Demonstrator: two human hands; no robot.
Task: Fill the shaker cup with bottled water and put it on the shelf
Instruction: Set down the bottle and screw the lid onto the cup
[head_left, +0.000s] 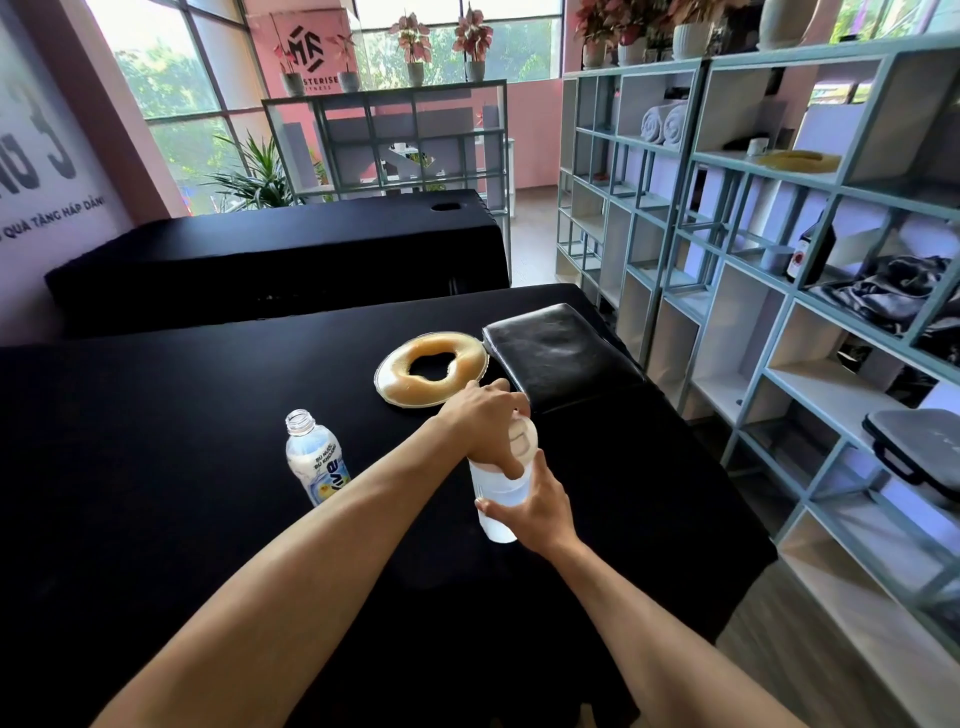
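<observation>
Both hands were on the shaker cup (501, 493), which stood on the black-covered table (182, 441) near its right side. My right hand (535, 512) was wrapped around the lower half of the translucent body, fingers curled round the far side and thumb pointing up the near wall, holding it steady. My left hand (485, 415) came down over the top, fingers closed around the lid (522, 441). I could not tell from where I looked whether the lid was fully seated or only resting on the rim.

The cup looked to have water in it, though the cloudy plastic made the level hard to read. The water bottle (314, 460) stood upright and uncapped at about nine o'clock from the cup, well apart from it, with liquid left in it. At twelve o'clock lay a tan ring-shaped cushion (431, 369), close behind my left hand, and a black leather pad (556, 356) sat at one o'clock, just beside the cushion.

I judged that the step was closing the lid. To do it well I needed the right hand to keep the body from spinning while the left turned the lid squarely, so the threads caught evenly and nothing leaked on the lift. I also wanted to keep my left elbow clear of the open bottle, which could tip easily. The shelf unit (769, 322) stood at three o'clock, across a gap from the table, and its open cubbies looked big enough to take the cup upright.
</observation>
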